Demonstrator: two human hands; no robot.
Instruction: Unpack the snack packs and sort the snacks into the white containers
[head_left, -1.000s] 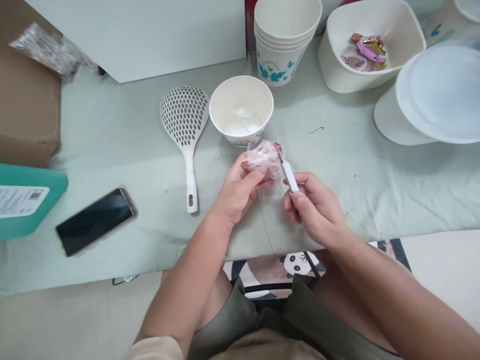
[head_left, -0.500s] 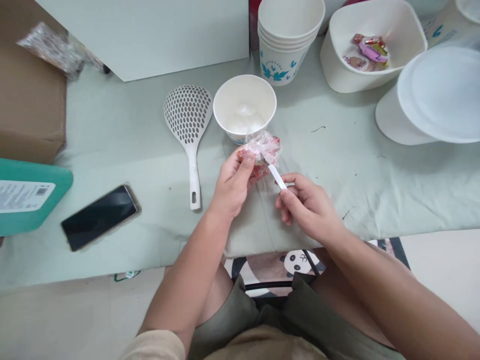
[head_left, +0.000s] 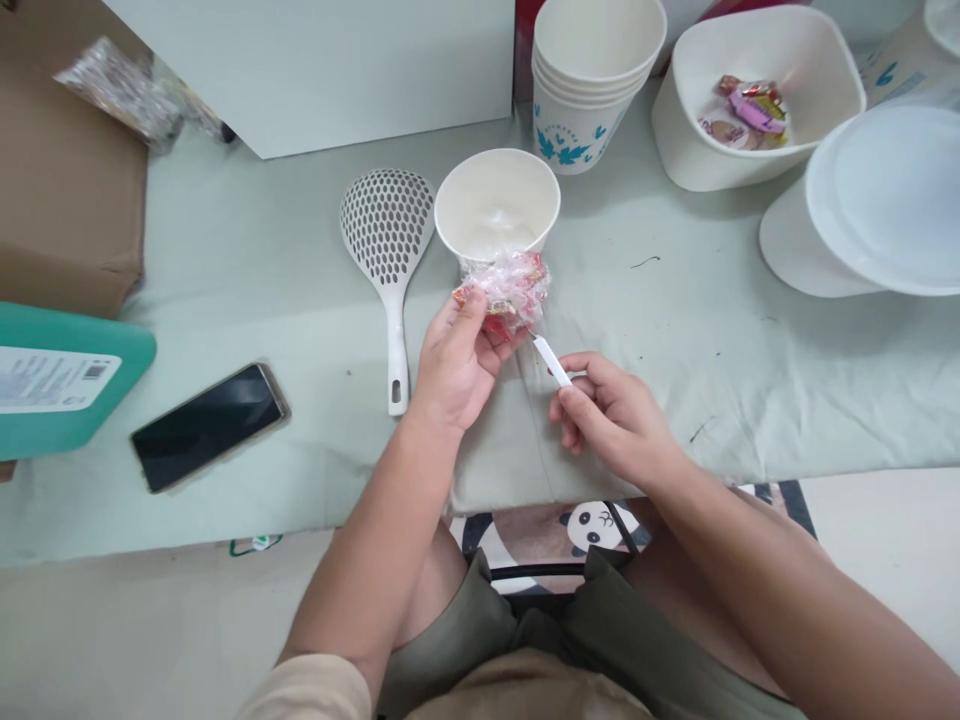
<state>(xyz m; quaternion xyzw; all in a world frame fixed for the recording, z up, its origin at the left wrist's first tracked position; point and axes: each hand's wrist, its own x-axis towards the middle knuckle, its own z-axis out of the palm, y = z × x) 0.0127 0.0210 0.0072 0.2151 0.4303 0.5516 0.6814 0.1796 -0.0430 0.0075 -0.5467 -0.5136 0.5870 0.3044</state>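
Observation:
My left hand (head_left: 461, 360) is closed on a crumpled bundle of clear and red plastic wrappers (head_left: 514, 285), held at the near rim of a white paper bowl (head_left: 461, 215). What is inside the bundle cannot be made out. In my right hand (head_left: 607, 415) is a small knife (head_left: 553, 362) with a white handle, pinched between thumb and fingers. Its thin metal tip points at the underside of the wrappers, near my left fingertips. The bowl stands upright, its inside pale and shiny at the bottom.
A slotted strainer (head_left: 397, 330) lies left of the bowl, with a phone (head_left: 210, 425) and green container (head_left: 75, 420) further left. Behind stand stacked paper cups (head_left: 577, 120) and a white tub (head_left: 690, 150) holding wrapped sweets (head_left: 757, 105). A lidded white container (head_left: 795, 240) is at right.
The knife tip has come out from the wrappers and now sits just below them. My left hand has shifted slightly left and turned the bundle up toward the bowl. The view has shifted a little.

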